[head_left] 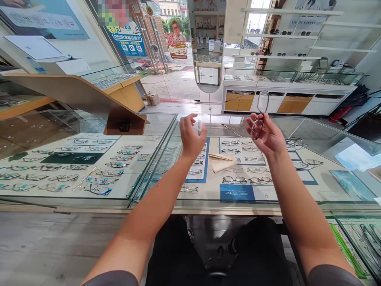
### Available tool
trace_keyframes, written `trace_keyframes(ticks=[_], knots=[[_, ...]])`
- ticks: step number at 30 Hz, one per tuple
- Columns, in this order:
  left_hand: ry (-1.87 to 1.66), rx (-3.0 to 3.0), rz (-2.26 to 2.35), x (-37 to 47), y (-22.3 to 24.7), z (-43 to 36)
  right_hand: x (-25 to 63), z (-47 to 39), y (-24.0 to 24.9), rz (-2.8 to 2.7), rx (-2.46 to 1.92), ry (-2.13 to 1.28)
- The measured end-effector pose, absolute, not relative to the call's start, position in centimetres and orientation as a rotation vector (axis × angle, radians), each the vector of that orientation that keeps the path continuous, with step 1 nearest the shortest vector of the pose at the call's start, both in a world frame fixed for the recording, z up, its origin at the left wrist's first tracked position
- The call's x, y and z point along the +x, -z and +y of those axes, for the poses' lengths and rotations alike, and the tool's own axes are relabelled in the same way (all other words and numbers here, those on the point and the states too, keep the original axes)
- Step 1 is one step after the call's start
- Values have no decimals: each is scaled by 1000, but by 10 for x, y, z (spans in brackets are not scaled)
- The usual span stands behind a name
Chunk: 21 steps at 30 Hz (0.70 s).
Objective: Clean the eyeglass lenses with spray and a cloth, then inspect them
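My left hand is raised over the glass counter with its fingers curled. Between its thumb and fingers shows a small white bottle-like object, mostly hidden by the hand. My right hand is closed on a pair of eyeglasses with a thin dark frame, held upright on end above the counter. Between the two hands, a beige cloth lies on the counter, with a thin stick-like tool on it.
Under the glass counter top lie rows of eyeglasses and a blue card. A brown wooden stand rises at the left. Behind the counter stand an oval-ended mirror and a display case.
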<state>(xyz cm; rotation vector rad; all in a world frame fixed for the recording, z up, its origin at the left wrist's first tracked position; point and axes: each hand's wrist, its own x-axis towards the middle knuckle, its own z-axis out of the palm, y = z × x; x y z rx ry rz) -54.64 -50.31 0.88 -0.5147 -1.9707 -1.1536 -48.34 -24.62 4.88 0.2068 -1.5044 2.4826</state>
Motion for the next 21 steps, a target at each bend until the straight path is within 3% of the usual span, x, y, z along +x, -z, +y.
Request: trace_keyframes(ticks=[7,11,21], knots=[[1576,-292,-2265,-609,32,-525,-484,-221,-54,-1498,183,-2392],[1736,-305,-2418,-616,47,-522,-489,-230,-44,-1434,237,-2502],[2126,-449,-2323,-596,25,-511,-499,-260,-21,-1647,298,-2548]])
